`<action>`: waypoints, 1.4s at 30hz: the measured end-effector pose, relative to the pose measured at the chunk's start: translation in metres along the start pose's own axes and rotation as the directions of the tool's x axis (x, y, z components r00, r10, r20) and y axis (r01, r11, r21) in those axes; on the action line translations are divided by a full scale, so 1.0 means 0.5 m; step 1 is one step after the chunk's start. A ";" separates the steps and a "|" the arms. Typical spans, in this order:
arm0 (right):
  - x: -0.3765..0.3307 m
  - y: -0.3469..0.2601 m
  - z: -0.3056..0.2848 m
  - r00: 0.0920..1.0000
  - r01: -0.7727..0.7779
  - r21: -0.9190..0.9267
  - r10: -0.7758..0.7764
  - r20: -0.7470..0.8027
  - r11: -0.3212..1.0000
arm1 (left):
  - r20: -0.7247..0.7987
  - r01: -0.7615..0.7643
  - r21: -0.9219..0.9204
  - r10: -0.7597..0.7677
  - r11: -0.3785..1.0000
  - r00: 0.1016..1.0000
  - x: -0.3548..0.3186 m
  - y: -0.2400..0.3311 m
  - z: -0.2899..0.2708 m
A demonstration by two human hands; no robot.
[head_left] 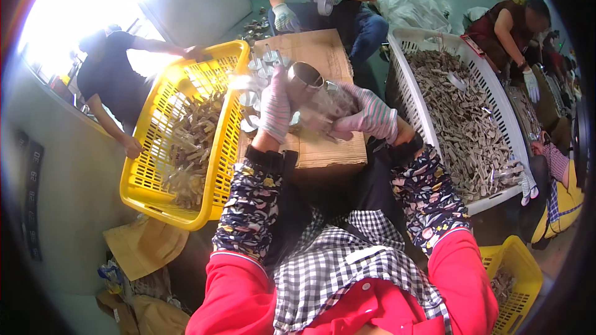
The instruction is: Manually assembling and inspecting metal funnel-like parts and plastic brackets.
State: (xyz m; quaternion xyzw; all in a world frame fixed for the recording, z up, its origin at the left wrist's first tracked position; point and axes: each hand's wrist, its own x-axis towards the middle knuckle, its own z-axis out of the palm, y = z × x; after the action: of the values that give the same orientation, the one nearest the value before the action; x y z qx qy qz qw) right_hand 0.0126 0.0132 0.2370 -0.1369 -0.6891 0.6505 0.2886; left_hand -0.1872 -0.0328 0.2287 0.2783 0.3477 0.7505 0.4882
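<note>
Left hand in a striped glove grips a round shiny metal cup above the brown cardboard box. Right gloved hand fingers curled; motion blur hides what they hold.

Board between left crate and right crate, cups on it.

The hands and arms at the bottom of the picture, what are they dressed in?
Both hands wear knitted gloves with pink and pale stripes: the left hand and the right hand. Over each forearm is a dark sleeve cover printed with small coloured flowers, with a dark cuff at the wrist. Above these come bright red sleeves, and a black-and-white checked cloth lies across the chest.
</note>
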 end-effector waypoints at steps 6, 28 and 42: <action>0.018 0.003 0.054 0.967 -0.223 0.032 0.217 0.133 0.974 | 0.143 -0.023 0.973 0.520 -0.231 0.842 0.111 0.016 -0.223; 0.061 0.093 -0.259 0.888 0.024 0.762 0.336 -0.313 0.647 | 0.153 -0.145 0.981 0.053 -0.132 0.987 0.217 -0.046 -0.034; 0.290 0.165 -0.401 0.882 -0.050 0.119 0.100 -0.461 0.992 | 0.610 -0.610 0.791 0.014 0.054 0.792 0.515 -0.106 0.163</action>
State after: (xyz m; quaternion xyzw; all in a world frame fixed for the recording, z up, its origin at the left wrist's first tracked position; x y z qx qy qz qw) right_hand -0.0029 0.2684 0.1860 -0.3004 -0.5590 0.6440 0.4272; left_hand -0.1918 0.2409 0.2561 0.7598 0.5518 0.3376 0.0652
